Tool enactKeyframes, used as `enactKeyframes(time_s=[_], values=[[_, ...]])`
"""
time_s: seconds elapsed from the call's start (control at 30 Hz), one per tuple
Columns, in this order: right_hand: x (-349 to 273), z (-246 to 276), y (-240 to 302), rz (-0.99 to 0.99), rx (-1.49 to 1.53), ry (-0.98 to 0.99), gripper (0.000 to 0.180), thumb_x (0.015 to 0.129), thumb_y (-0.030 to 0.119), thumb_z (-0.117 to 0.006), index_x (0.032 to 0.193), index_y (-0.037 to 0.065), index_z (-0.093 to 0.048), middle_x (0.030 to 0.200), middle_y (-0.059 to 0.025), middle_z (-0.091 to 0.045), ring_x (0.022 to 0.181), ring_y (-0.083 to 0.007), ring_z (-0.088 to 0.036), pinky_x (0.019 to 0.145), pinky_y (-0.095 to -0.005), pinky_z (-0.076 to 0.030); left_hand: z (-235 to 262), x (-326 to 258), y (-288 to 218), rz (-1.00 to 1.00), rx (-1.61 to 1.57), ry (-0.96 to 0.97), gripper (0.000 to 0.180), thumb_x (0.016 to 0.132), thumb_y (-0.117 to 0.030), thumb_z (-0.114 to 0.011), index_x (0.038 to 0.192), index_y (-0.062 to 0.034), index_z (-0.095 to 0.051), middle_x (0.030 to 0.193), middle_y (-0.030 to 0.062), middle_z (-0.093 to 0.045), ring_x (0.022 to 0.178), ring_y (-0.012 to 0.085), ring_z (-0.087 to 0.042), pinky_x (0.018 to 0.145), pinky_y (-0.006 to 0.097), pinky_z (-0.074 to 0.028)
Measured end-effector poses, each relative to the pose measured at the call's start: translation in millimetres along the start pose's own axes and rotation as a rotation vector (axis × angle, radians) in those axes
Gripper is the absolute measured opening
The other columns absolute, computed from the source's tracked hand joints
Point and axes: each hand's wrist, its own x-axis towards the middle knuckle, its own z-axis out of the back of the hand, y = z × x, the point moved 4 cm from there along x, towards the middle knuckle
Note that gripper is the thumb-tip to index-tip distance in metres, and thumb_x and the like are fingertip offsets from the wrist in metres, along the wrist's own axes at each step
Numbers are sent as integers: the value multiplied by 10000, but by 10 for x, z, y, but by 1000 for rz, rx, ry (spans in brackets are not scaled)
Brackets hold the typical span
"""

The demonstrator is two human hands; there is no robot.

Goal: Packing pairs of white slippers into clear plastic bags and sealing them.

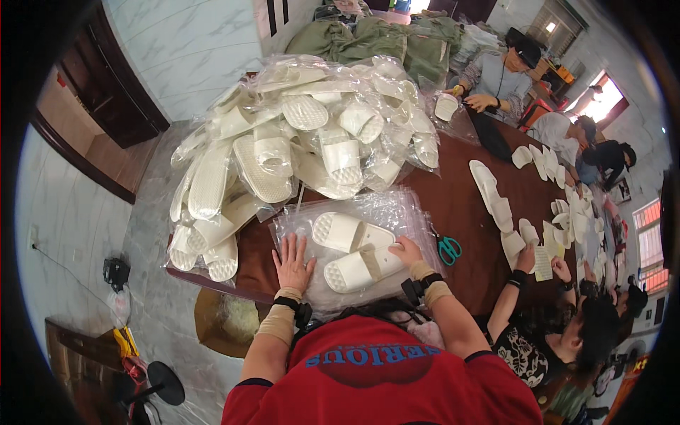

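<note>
Two cream-white slide slippers lie side by side on a stack of clear plastic bags (pixel 407 205) in front of me. The farther slipper (pixel 333 230) and the nearer slipper (pixel 347 273) both have their straps toward the right. My left hand (pixel 293 268) rests flat on the bags left of the pair, fingers spread, holding nothing. At the right end of the nearer slipper, my right hand (pixel 406 252) has its fingers closed on the edge. Teal-handled scissors (pixel 448 250) lie just right of the bags.
A tall heap of bagged white slippers (pixel 304 134) covers the table's far left. More loose slippers (pixel 489 195) line the brown tabletop (pixel 464 283) at right, where several people work. An open cardboard box (pixel 212 322) stands on the floor below the left edge.
</note>
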Motion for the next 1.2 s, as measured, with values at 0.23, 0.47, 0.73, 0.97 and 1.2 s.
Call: enactKeyframes(time_s=[0.23, 0.47, 0.73, 0.97, 1.2], values=[[14, 563, 327, 216, -375, -372, 207, 810, 219, -605, 963, 81, -609, 932, -138, -618, 893, -354, -585, 783, -445, -471, 187, 74, 86, 33, -155, 133, 663, 821, -338, -623, 1416, -187, -373, 1516, 79, -254, 1405, 295, -202, 1092, 587, -164], [-135, 1084, -566, -246, -836, -337, 307, 793, 160, -592, 1088, 98, -535, 1011, -203, -561, 978, -378, -555, 817, -469, -473, 342, 123, -455, -99, -615, -39, 175, 837, -141, -643, 985, -50, -640, 921, 144, -648, 827, 298, -624, 756, 389, -503], [-365, 942, -429, -89, -734, -387, 312, 784, 148, -596, 1085, 112, -524, 1039, -173, -488, 995, -357, -495, 825, -434, -486, -203, 226, -528, 212, -1017, 132, 183, 842, -173, -663, 882, 5, -647, 718, 77, -647, 649, 150, -608, 614, 297, -490], [-526, 1178, -511, -180, -484, -406, 457, 784, 272, -687, 1188, 122, -532, 1097, -173, -469, 1042, -372, -480, 880, -442, -463, -282, 273, -412, 261, -1067, 118, 130, 848, -126, -641, 835, 2, -627, 708, 54, -642, 633, 106, -590, 584, 252, -474], [-755, 1219, -489, -98, -609, -180, 572, 740, 244, -741, 1241, 119, -493, 1113, -175, -466, 1075, -361, -475, 872, -429, -485, -177, 203, -436, 297, -1122, 141, 106, 864, -109, -622, 858, -4, -626, 710, 37, -640, 628, 94, -582, 571, 234, -462]])
